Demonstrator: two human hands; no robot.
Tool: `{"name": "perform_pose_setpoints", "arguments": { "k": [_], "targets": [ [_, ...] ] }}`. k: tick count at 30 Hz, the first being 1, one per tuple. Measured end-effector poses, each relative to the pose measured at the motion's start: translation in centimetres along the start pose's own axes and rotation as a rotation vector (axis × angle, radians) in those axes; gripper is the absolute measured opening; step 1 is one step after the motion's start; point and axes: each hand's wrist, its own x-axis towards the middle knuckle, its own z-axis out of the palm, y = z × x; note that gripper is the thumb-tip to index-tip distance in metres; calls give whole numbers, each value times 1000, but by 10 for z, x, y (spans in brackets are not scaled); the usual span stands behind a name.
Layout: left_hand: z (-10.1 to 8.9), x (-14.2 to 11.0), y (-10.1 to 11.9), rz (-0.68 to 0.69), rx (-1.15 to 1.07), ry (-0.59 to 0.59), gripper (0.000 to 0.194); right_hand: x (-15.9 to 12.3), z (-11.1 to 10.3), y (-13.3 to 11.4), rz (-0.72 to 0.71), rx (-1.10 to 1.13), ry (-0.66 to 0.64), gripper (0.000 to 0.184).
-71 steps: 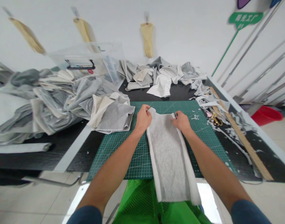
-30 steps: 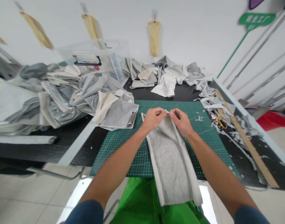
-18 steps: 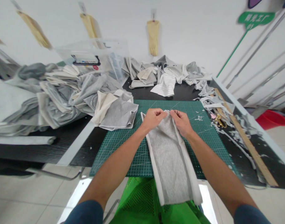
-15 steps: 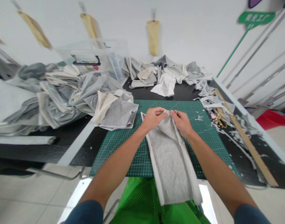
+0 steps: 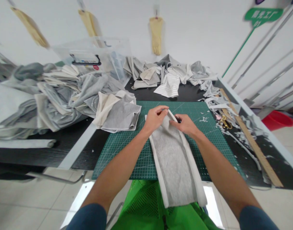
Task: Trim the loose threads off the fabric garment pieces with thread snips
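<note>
A long grey piece of fabric [image 5: 174, 159] with pale folded edges lies over the green cutting mat [image 5: 127, 153] and hangs off its near edge toward my lap. My left hand [image 5: 156, 119] pinches its far end between thumb and fingers. Just to the right, my right hand [image 5: 183, 123] grips the pale right edge, thumb on top and fingers partly hidden behind the cloth. Between the two hands the edge runs as a raised, slanting fold.
Piled grey cloths [image 5: 65, 95] cover the left, before a clear plastic box [image 5: 89, 57]. More scraps [image 5: 171, 84] lie behind the mat. Gold-handled scissors [image 5: 225, 123], offcuts and a wooden ruler [image 5: 254, 143] lie right. A red bucket [image 5: 277, 120] stands beyond the table.
My hands were close together at the fabric's far end. Now my right hand has slid down along the right edge, and the edge between them shows as a straighter fold.
</note>
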Motion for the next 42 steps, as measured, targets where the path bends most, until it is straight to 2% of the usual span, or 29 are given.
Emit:
{"name": "perform_pose_setpoints", "arguments": {
  "k": [3,5,7,9,12,14,15,17,22,25,28,30,33,36,38,42],
  "targets": [
    [-1,0,1,81,162,30,36,7,4,16,108,22,229,34],
    [-2,-2,2,161,330,60,38,11,6,28,117,25,346,30],
    [-3,-3,2,232,451,-25,37,14,5,38,132,-2,397,26],
    [-2,-6,-1,284,500,-272,37,16,4,46,175,-44,419,26],
    [0,-11,-9,288,573,-739,46,17,2,52,229,-66,407,28],
    [2,-15,-13,242,642,-916,60,16,1,53,238,-64,388,27],
    [2,-17,-14,218,676,-952,66,16,0,53,238,-65,383,27],
    [3,-19,-14,167,753,-919,71,15,-2,52,233,-70,376,28],
    [3,-20,-11,43,1024,-540,62,15,-9,45,220,-171,353,24],
    [5,-20,-9,-50,1101,-398,55,14,-10,42,215,-337,294,18],
    [6,-19,-7,-189,1122,-352,48,12,-10,42,222,-508,136,14],
    [4,-19,-6,-235,1129,-325,45,11,-11,43,224,-611,58,24],
    [0,-16,-4,-266,1100,-290,48,9,-13,46,245,-721,80,34],
    [-6,-10,0,-302,983,-343,54,8,-12,48,277,-741,109,29],
    [-9,-5,0,-284,890,-360,52,10,-9,49,241,-729,67,27],
    [-8,0,-7,-128,761,-256,33,13,-3,51,38,-643,-50,27]
  ]
}}
